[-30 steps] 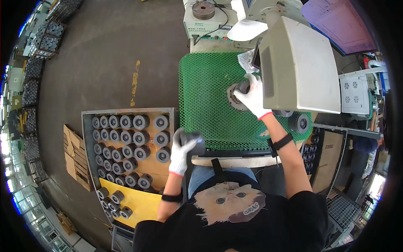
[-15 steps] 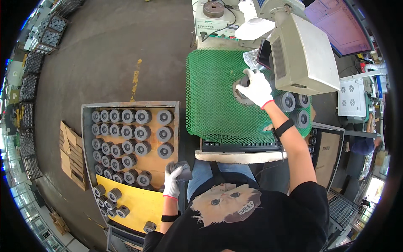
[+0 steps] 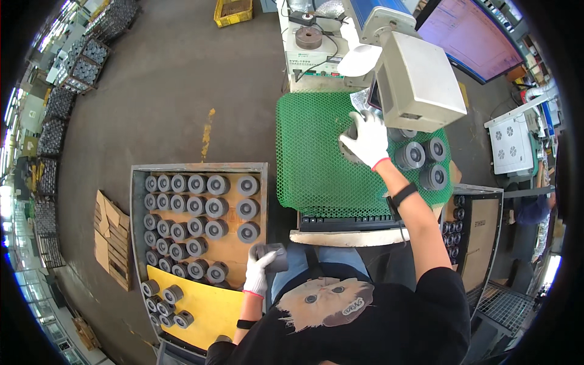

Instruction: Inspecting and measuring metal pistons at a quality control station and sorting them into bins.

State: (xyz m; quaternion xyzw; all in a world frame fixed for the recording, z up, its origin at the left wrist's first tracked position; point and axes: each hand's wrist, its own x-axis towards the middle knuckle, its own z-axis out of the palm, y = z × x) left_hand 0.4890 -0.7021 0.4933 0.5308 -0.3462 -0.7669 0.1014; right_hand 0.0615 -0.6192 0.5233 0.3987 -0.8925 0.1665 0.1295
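Observation:
My left hand [image 3: 256, 272], in a white knit glove, is closed around a dark grey metal cylinder [image 3: 277, 258], just in front of my lap. My right hand [image 3: 369, 141], also gloved, reaches onto the green mesh mat [image 3: 310, 158]. Its thumb and fingers curve over a round grey metal piece [image 3: 346, 151], which they mostly hide. Whether the fingers grip this piece or only rest on it is hard to see. Several thick grey metal rings [image 3: 410, 156] stand to the right of that hand, partly under a beige machine head [image 3: 423, 82].
On the left, a metal-framed crate [image 3: 263, 201] holds rows of grey rings, with a yellow sheet [image 3: 213, 304] at its near end. A keyboard [image 3: 353, 224] lies below the mat's front edge. A monitor [image 3: 468, 36] stands at the upper right, and another crate [image 3: 477, 237] sits at right.
The whole view has shifted, bringing a yellow bin in at the top. My left hand still holds the cylinder, turned slightly. My right hand stays over the round piece with small finger movement.

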